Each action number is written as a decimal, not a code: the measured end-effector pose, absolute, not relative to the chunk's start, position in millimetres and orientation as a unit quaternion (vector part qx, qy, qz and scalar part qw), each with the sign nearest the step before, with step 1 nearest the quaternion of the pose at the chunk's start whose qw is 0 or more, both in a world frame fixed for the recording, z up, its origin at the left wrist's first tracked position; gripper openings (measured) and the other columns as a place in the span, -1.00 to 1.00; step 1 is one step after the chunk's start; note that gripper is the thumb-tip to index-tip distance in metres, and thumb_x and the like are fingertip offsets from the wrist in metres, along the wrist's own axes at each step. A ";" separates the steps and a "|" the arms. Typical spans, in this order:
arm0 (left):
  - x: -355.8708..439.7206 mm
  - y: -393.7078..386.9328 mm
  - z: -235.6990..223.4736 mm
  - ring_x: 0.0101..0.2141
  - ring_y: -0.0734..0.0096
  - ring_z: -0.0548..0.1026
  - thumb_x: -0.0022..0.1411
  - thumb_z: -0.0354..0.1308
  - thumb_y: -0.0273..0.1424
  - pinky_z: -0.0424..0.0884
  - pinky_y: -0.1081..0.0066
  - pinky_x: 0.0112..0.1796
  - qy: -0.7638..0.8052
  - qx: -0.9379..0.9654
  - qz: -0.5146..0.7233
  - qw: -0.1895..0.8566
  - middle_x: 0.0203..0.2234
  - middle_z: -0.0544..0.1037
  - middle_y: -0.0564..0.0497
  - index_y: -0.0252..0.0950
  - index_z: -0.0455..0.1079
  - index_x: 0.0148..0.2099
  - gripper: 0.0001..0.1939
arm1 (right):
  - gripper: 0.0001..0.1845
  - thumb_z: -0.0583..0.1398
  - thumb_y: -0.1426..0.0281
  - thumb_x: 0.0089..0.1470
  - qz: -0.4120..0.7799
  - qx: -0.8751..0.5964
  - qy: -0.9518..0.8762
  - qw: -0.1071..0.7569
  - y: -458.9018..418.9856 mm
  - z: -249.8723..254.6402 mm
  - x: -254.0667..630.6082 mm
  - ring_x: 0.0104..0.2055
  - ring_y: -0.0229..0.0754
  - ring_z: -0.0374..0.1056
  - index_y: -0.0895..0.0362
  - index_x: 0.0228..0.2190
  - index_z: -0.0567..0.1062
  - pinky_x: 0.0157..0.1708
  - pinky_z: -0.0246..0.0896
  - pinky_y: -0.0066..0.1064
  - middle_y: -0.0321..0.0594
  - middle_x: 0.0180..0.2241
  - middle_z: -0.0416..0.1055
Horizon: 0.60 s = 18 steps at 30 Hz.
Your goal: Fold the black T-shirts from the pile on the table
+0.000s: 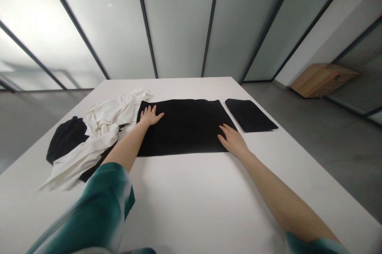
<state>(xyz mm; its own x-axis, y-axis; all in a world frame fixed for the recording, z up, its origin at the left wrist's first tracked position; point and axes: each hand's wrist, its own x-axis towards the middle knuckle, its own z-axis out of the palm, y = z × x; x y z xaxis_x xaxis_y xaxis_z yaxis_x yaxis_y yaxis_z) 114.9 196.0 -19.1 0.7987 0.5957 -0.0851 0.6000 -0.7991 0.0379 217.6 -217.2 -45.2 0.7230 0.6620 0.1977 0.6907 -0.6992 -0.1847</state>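
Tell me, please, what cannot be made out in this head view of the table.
Head view:
Large black cloth: folds lost in the dark, parts covered by the left hand and right hand.
Dark bundle: shape hidden by the white cloth.
Left sleeve: blurred, cut off by the bottom edge.
Wooden cabinet: too small for detail.

Bright, even light through frosted glass panels (179,23), wide-angle edge distortion, blurred green sleeve (95,206)

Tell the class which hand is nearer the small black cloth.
Right. The right hand rests on the large black cloth, beside the small cloth; the left hand lies farther off, at that cloth's other end.
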 end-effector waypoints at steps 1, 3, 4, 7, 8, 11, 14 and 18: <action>115.1 195.3 -17.7 0.36 -0.15 0.00 0.31 -0.25 0.15 0.07 -0.02 0.24 0.314 0.948 -0.039 0.028 0.40 -0.01 -0.30 -0.33 -0.10 0.47 -0.11 | -0.42 -0.02 0.21 0.27 -0.058 -0.920 -0.367 0.124 -217.3 -45.7 218.0 0.30 0.08 0.16 0.20 0.22 0.33 0.24 0.12 -0.06 0.05 0.28 0.23; 114.1 190.3 -13.4 0.36 -0.18 -0.03 0.31 -0.22 0.13 0.07 -0.05 0.23 0.310 0.950 -0.038 0.014 0.40 -0.02 -0.33 -0.35 -0.08 0.46 -0.12 | -0.42 -0.01 0.20 0.27 -0.060 -0.920 -0.366 0.126 -217.4 -46.8 218.8 0.30 0.10 0.16 0.18 0.23 0.33 0.24 0.11 -0.03 0.04 0.28 0.23; 112.0 186.1 -10.7 0.37 -0.19 -0.06 0.32 -0.20 0.12 0.05 -0.06 0.24 0.307 0.951 -0.029 0.002 0.40 -0.03 -0.34 -0.37 -0.08 0.46 -0.12 | -0.42 -0.01 0.20 0.27 -0.061 -0.920 -0.367 0.125 -217.3 -47.2 219.1 0.30 0.10 0.17 0.17 0.23 0.32 0.24 0.11 -0.02 0.03 0.28 0.24; 96.9 169.0 -3.1 0.37 -0.16 -0.07 0.32 -0.17 0.10 0.00 -0.03 0.26 0.270 0.962 -0.010 -0.023 0.40 -0.02 -0.31 -0.36 -0.05 0.45 -0.14 | -0.42 -0.01 0.20 0.27 -0.063 -0.920 -0.369 0.119 -216.9 -47.2 219.2 0.28 0.09 0.19 0.16 0.23 0.33 0.23 0.11 -0.04 0.02 0.27 0.24; 88.9 162.9 -1.5 0.37 -0.15 -0.04 0.32 -0.18 0.11 0.00 -0.02 0.26 0.254 0.967 -0.013 -0.023 0.40 0.00 -0.29 -0.34 -0.01 0.44 -0.16 | -0.42 -0.01 0.20 0.27 -0.063 -0.920 -0.370 0.116 -216.6 -46.8 219.0 0.28 0.09 0.19 0.17 0.22 0.33 0.23 0.11 -0.05 0.03 0.27 0.24; 60.5 149.0 -2.0 0.35 -0.14 0.03 0.30 -0.18 0.15 0.03 -0.03 0.25 0.238 0.971 -0.029 -0.012 0.39 0.07 -0.23 -0.25 0.06 0.42 -0.18 | -0.40 -0.04 0.20 0.28 -0.063 -0.921 -0.369 0.111 -215.6 -45.8 218.3 0.28 0.10 0.19 0.23 0.23 0.32 0.23 0.11 -0.06 0.09 0.27 0.23; 34.6 146.1 -9.4 0.36 -0.11 0.02 0.32 -0.20 0.14 0.03 -0.03 0.26 0.266 0.963 -0.036 0.002 0.40 0.04 -0.21 -0.24 0.02 0.44 -0.18 | -0.38 -0.04 0.20 0.28 -0.063 -0.921 -0.369 0.107 -215.1 -46.8 219.1 0.29 0.10 0.18 0.25 0.25 0.28 0.24 0.10 -0.07 0.10 0.27 0.22; 16.5 153.2 -20.4 0.38 0.02 -0.03 0.39 -0.24 0.04 0.04 0.02 0.26 0.278 0.959 -0.039 0.026 0.42 -0.05 -0.17 -0.23 -0.02 0.45 -0.26 | -0.34 -0.06 0.13 0.29 -0.056 -0.927 -0.360 0.095 -214.9 -51.5 222.2 0.31 0.12 0.15 0.20 0.29 0.22 0.23 0.09 -0.03 0.09 0.31 0.16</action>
<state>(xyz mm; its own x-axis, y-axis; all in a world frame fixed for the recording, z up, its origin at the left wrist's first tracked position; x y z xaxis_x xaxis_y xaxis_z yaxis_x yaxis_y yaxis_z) 16.5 153.2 -20.4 0.8423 0.5315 -0.0898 0.5356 -0.8440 0.0281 222.2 -214.9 -51.5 0.7349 0.6558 0.1727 0.6772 -0.7232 -0.1357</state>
